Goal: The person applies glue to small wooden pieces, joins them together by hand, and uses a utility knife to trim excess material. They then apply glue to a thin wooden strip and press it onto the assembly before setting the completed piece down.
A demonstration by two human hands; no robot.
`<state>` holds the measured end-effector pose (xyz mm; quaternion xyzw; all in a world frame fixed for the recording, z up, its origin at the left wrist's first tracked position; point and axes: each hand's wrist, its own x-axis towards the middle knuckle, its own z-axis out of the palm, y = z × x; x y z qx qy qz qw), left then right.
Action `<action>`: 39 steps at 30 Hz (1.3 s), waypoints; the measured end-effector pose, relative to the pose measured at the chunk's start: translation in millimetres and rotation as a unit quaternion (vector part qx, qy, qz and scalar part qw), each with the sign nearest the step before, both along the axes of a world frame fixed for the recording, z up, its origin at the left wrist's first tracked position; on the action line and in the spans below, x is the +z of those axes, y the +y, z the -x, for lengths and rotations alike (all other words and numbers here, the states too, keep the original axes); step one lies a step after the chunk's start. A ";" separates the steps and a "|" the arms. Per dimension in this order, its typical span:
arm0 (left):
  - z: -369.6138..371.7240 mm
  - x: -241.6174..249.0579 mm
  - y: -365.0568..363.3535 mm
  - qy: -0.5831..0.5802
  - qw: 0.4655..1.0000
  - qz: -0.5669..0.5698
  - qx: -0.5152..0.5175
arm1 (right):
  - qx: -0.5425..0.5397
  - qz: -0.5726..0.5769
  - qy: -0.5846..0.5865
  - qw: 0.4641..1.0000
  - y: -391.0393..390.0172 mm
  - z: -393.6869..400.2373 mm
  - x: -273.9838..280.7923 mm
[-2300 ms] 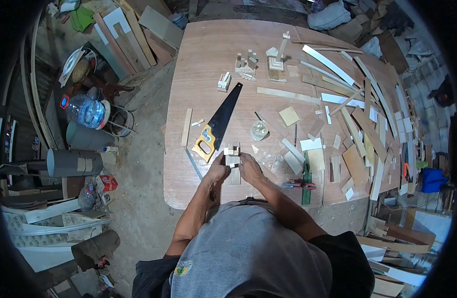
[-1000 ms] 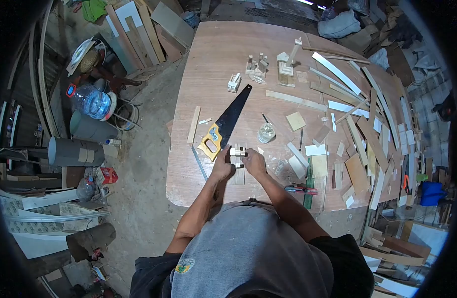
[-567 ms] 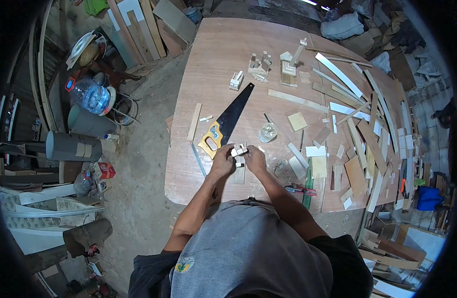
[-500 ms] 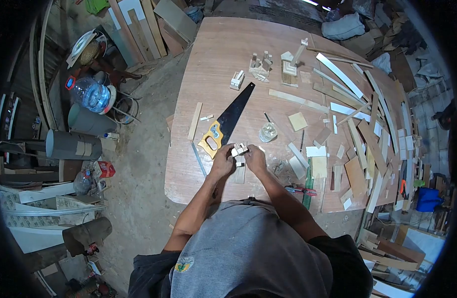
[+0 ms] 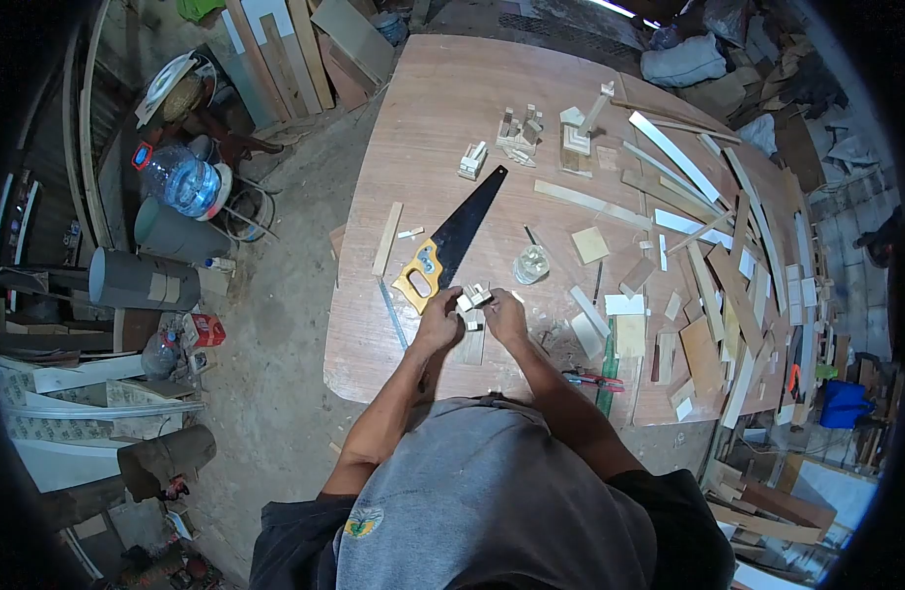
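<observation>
Between my two hands is a small wooden block model [image 5: 475, 297], pale with darker patches, held above the near part of the table [image 5: 359, 374]. My left hand [image 5: 439, 320] has its fingers closed on the model's left side. On the other side, my right hand [image 5: 505, 317] pinches its right edge. Just below the model lies a flat wooden strip [image 5: 475, 346], partly covered. A handsaw [image 5: 452, 241] with a yellow handle rests just beyond my left hand. The glass jar [image 5: 531, 264] stands beyond my right hand.
Small wooden models [image 5: 519, 133] stand toward the far side. Many wood strips and offcuts [image 5: 737, 285] pile up on the right. Red-handled pliers [image 5: 595, 381] lie near the right front. A blue ruler [image 5: 392, 313] lies left of the saw. A water bottle [image 5: 182, 184] is off the table's left.
The block model has turned or tilted very slightly between my hands. My hands stay in almost the same place, and the whole view has shifted a little.
</observation>
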<state>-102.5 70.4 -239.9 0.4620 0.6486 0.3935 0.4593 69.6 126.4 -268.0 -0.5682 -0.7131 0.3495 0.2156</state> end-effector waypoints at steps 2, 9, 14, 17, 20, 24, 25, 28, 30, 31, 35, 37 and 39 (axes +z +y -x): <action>0.4 -8.5 -1.0 0.010 1.000 -0.003 0.005 | 0.000 -0.003 0.009 1.000 -1.6 -0.6 5.1; -1.6 19.4 -0.5 0.009 0.999 0.042 -0.022 | 0.007 -0.015 0.014 1.000 -3.5 0.0 3.6; -0.3 4.3 0.1 -0.009 0.998 0.055 -0.027 | 0.000 -0.013 0.007 1.000 -1.1 1.8 5.1; 1.3 -1.5 0.5 0.001 0.998 0.053 -0.032 | -0.011 -0.007 0.005 1.000 -1.2 3.5 3.3; 0.8 5.7 1.5 0.019 0.997 0.057 -0.040 | -0.020 -0.014 0.012 1.000 -1.1 3.1 -1.1; 0.4 15.9 2.3 -0.007 0.997 0.070 -0.034 | -0.012 -0.021 0.002 1.000 -1.1 2.2 -1.0; 0.6 16.1 2.1 -0.014 0.996 0.079 -0.034 | -0.010 -0.020 0.001 1.000 -1.4 2.1 -0.8; 0.8 1.0 1.2 -0.021 0.997 0.070 -0.025 | 0.008 -0.033 -0.011 0.999 -1.4 0.7 3.7; -1.3 -34.0 -1.1 -0.015 1.000 0.015 0.017 | -0.002 -0.020 0.011 1.000 -3.1 1.3 7.3; -2.4 -39.4 -2.2 -0.010 0.997 -0.040 0.060 | -0.012 -0.008 0.033 0.999 -3.6 1.4 7.0; 0.5 -32.6 -14.2 -0.026 0.991 0.096 0.084 | -0.010 0.021 0.040 0.999 -11.1 -3.6 3.3; -1.2 -31.8 -23.5 -0.066 0.977 0.188 0.074 | -0.013 0.044 0.012 0.999 -17.4 -5.3 1.7; -1.9 -33.6 -32.2 -0.052 0.980 0.173 0.081 | -0.015 0.035 0.011 0.999 -23.7 -7.7 1.2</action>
